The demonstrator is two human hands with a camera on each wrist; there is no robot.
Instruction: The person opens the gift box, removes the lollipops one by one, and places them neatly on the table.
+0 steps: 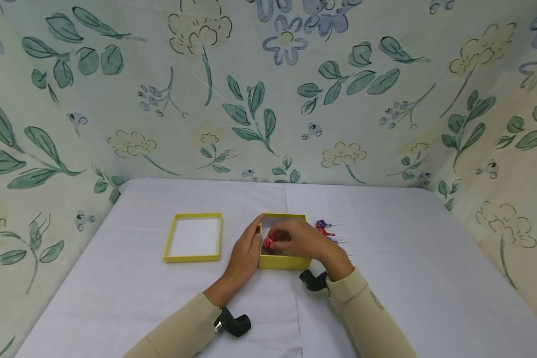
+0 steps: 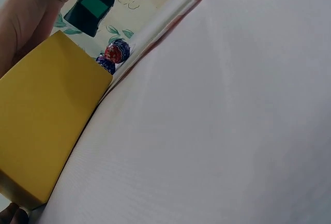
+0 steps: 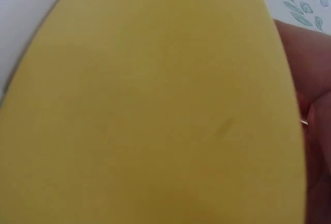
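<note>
**Inspector A:** Starting from the left: a yellow lid (image 1: 193,237) lies open side up on the white tablecloth (image 1: 429,278), apart from the yellow box (image 1: 283,260).

**Inspector B:** The left hand (image 1: 246,251)?

**Inspector A:** Fingers straight, resting flat against the box's left wall.

**Inspector B:** The right hand (image 1: 305,241)?

**Inspector A:** Over the box, fingertips pinching a red-wrapped lollipop (image 1: 268,242) inside it.

**Inspector B:** Further right?

**Inspector A:** Loose lollipops (image 1: 324,227) lie on the cloth just beside the box.
</note>
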